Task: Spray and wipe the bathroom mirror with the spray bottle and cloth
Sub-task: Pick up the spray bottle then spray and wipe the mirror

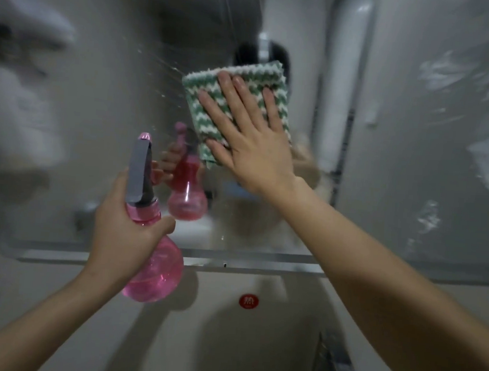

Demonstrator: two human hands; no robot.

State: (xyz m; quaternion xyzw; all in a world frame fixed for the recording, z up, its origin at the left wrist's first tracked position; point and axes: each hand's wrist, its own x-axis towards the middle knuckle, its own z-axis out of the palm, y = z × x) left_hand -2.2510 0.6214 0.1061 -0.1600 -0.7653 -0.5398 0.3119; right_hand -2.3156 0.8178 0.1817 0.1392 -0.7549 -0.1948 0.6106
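Right hand [251,154] flat, fingers straight, pressing cloth [237,103] onto mirror [99,88] to wipe droplets; left hand [125,223] grips spray bottle [151,265], held aside, ready.

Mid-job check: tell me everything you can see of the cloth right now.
The cloth is a folded, roughly square pad of nubby, fluffy-looking fabric with green and white zigzag stripes. It lies flat against the mirror, near its middle, tilted slightly. The right hand presses it to the glass with straight, spread fingers across its lower right part. Spray droplets dot the mirror just left of it. Whether it is damp cannot be told.
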